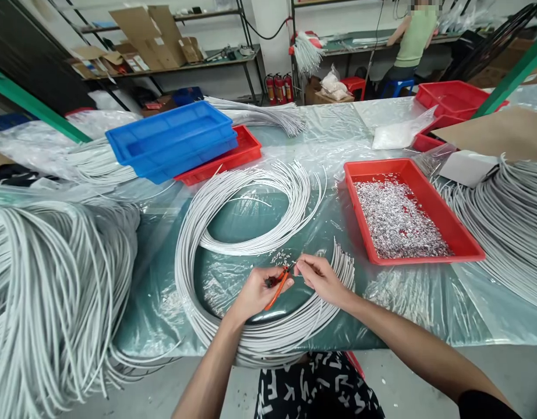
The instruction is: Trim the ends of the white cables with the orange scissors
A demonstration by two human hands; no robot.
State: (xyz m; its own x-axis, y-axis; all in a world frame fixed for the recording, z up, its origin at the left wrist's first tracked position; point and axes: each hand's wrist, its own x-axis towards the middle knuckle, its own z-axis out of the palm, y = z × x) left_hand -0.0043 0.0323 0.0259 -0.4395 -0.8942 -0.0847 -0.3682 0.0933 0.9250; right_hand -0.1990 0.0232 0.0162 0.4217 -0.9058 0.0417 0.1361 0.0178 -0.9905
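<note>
My left hand (260, 291) is closed around small pliers with orange handles (276, 295), their jaws pointing toward my other hand. My right hand (321, 280) pinches the thin end of a white cable right at the jaws; the tip is too small to make out. Below both hands curves a large coil of white cables (268, 340), whose bunched ends (343, 265) fan out beside my right wrist. A small scatter of tiny metal pieces (281, 257) lies on the table just beyond the jaws. Another loop of white cables (251, 241) rests behind it.
To the right, a red tray (426, 261) holds many tiny silvery pieces. Stacked blue trays (172, 139) overlap a red tray (251, 145) at back left. Thick cable piles flank the left (63, 279) and right (513, 221). A person (414, 41) sits at a far bench.
</note>
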